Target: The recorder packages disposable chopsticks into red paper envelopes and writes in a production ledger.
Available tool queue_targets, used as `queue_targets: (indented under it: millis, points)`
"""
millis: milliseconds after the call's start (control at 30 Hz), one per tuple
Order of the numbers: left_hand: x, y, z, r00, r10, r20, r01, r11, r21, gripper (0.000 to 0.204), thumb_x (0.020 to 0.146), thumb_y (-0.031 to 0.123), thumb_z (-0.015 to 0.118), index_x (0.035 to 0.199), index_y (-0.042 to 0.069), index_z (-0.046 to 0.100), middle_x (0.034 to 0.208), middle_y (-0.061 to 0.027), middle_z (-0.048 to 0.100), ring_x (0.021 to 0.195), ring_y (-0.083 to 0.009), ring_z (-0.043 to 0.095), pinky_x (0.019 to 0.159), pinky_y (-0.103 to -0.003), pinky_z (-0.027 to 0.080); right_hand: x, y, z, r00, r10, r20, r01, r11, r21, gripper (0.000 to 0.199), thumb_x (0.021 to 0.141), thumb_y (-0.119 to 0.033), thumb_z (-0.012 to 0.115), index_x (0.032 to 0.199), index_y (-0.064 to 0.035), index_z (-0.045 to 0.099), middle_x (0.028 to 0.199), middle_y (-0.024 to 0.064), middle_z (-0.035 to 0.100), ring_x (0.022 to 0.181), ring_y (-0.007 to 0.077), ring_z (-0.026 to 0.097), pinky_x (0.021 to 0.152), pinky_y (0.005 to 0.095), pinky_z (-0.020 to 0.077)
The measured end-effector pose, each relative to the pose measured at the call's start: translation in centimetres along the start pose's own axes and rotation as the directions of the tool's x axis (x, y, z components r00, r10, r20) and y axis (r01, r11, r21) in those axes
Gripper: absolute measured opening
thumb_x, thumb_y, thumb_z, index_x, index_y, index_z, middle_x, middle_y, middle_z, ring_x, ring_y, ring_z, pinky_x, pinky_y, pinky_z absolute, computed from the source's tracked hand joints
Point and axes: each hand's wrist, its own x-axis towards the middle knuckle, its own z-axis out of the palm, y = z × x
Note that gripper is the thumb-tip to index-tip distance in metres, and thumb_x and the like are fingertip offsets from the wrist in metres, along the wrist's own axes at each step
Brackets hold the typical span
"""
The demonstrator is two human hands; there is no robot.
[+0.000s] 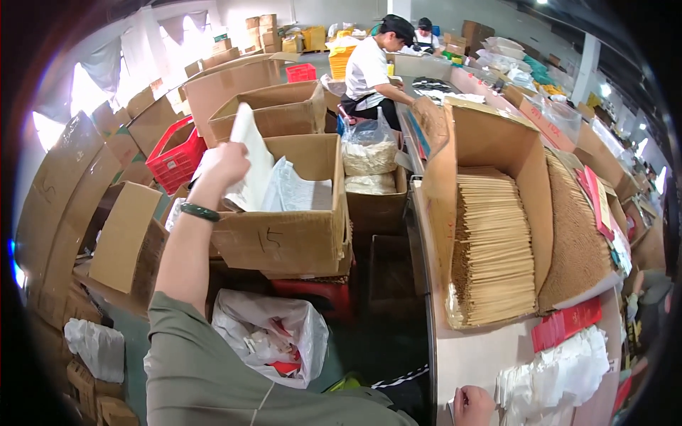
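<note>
— How is the left arm posed?
— Stretched forward, the left hand (229, 165) curled closed on a white sheet (258, 160) over the left edge of an open cardboard box (284, 238).
— And the sheet's direction?
— Its long axis stands steep, upper end tipped slightly left, lower part inside the box.
— Anything unclear?
— The right hand (474, 407), bent-fingered by the counter's (462, 355) left edge, is cut off below; I can't tell whether it holds anything.
</note>
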Motion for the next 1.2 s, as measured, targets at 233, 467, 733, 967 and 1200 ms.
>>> queue_targets:
  millis: [233,467,733,967,1200]
  points:
    - [-10.6,14.0,-8.8,0.881,0.289,-0.375,-0.411,0.861,-0.301,0.047,0.094,0.014,0.050,0.140,0.009,0.051,0.132,-0.0154,0.059,0.120,-0.0259,0.056,0.102,-0.037,0.045,-4.4,0.9,1.4,0.988,0.058,-0.146,-0.059,0.998,-0.002,0.007,0.078,-0.013,0.065,0.075,-0.0080,0.062,0.067,0.0133,0.060,0.067,0.0340,0.062,0.060,0.0457,0.0502]
    - [-27.2,36.6,-3.6,0.231,0.908,-0.349,-0.563,-0.168,-0.809,0.053,0.089,0.024,0.056,0.138,0.005,0.051,0.132,-0.0197,0.058,0.123,-0.0291,0.055,0.104,-0.039,0.045,-12.7,0.2,0.7,0.776,0.184,-0.604,-0.275,0.959,-0.061,0.014,0.086,-0.018,0.066,0.080,-0.0080,0.057,0.074,0.0083,0.058,0.071,0.0283,0.061,0.062,0.0407,0.0508]
    - [-39.6,37.5,-5.7,-0.166,0.897,-0.409,-0.023,-0.418,-0.908,0.064,0.083,0.036,0.064,0.135,0.001,0.051,0.132,-0.0247,0.056,0.126,-0.0328,0.053,0.107,-0.042,0.044,-38.9,-3.1,-2.1,-0.492,0.487,-0.721,-0.690,0.287,0.664,0.006,0.088,-0.009,0.066,0.089,-0.0032,0.067,0.084,0.0099,0.068,0.075,0.0204,0.068,0.069,0.0316,0.0540]
    - [-52.8,47.7,1.3,-0.766,0.642,-0.034,0.250,0.248,-0.936,0.083,0.071,0.016,0.079,0.143,-0.004,0.044,0.136,-0.0099,0.057,0.125,-0.0201,0.054,0.107,-0.032,0.039,-61.7,-1.9,-2.8,-0.658,0.039,-0.752,-0.748,0.081,0.658,0.025,0.085,-0.017,0.072,0.099,0.0020,0.064,0.084,0.0127,0.069,0.072,0.0237,0.066,0.069,0.0349,0.0528]
    - [-58.0,51.7,6.3,-0.945,0.280,0.171,-0.108,0.227,-0.968,0.069,0.082,0.000,0.073,0.145,0.003,0.045,0.135,-0.0046,0.057,0.125,-0.0134,0.050,0.108,-0.030,0.038,-66.2,1.1,-1.9,-0.616,0.089,-0.783,-0.788,-0.099,0.608,0.029,0.088,-0.026,0.072,0.097,0.0019,0.070,0.083,0.0152,0.072,0.074,0.0245,0.067,0.070,0.0385,0.0524]
